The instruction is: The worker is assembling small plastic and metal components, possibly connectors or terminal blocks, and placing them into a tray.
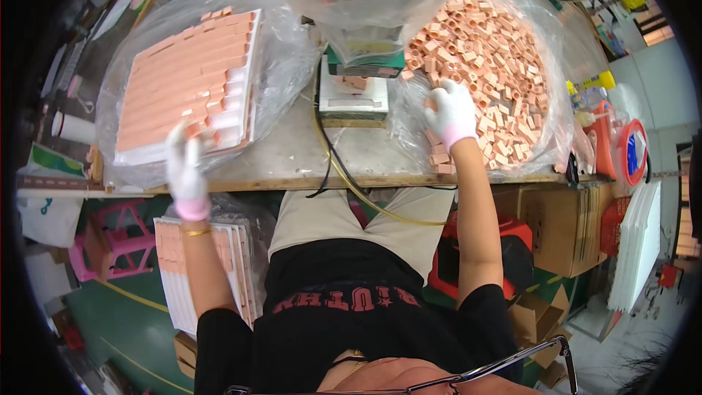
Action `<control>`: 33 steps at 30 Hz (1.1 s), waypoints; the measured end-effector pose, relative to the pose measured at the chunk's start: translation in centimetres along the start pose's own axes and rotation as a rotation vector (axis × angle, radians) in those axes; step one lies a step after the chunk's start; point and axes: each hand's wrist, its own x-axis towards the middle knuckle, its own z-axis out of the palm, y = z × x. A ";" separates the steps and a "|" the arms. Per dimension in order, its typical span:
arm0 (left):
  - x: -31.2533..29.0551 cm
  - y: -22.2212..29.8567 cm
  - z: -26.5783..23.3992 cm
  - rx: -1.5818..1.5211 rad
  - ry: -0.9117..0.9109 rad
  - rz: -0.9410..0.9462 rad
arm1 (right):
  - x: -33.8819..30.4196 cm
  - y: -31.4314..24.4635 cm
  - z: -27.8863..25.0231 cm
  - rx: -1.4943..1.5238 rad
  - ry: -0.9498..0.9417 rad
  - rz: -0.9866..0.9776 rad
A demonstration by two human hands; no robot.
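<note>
My left hand (187, 172), in a white glove with a pink cuff, is at the near right part of a white tray (232, 113) lined with rows of peach plastic pieces. Its fingers are blurred but look pinched on a peach plastic piece (194, 131). My right hand (452, 111), gloved the same way, is at the left side of a heap of loose, short, hollow peach pieces (504, 51). The right fingers are curled, with a small peach plastic piece (430, 104) at the thumb side. Clear plastic sheeting lies under both the tray and the heap.
Between the hands stands a small device with a green edge (365, 66) on a white block (355, 99), below hanging clear plastic. A yellowish hose (344, 175) and black cable cross the table edge. Stacked filled trays (208, 263), a pink stool (121, 238) and cartons (563, 234) stand lower down.
</note>
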 end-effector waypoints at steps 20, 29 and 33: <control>-3.1 -2.0 15.7 -0.637 -0.868 -0.419 | -1.8 -9.1 -4.1 1.301 -0.070 -0.185; 1.4 -4.0 17.4 0.020 -0.298 0.091 | 4.2 -7.8 -1.3 0.590 0.114 0.017; -0.1 -1.2 14.5 0.139 -0.379 0.083 | 5.4 -9.6 -0.3 0.775 0.129 -0.035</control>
